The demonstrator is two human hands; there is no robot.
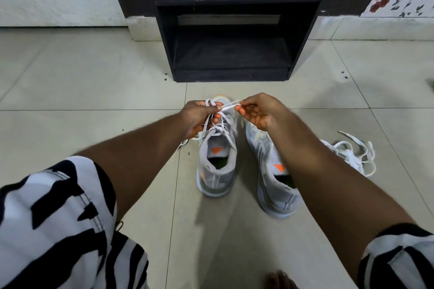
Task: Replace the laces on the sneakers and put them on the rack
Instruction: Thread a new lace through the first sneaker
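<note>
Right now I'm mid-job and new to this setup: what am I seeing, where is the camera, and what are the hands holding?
There is no machine: one camera worn on a person's head looks down at their bare arms. The left hand and right hand each pinch the white lace of the left sneaker, stretched between them. The second sneaker stands beside it on the tiled floor. Loose laces lie to the right. The dark rack stands ahead.

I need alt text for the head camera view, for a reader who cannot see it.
Two bare hands, left hand and right hand, pull a white flat shoelace over the left grey sneaker. Its pair stands beside; loose white laces lie right, a black wooden rack ahead.
</note>
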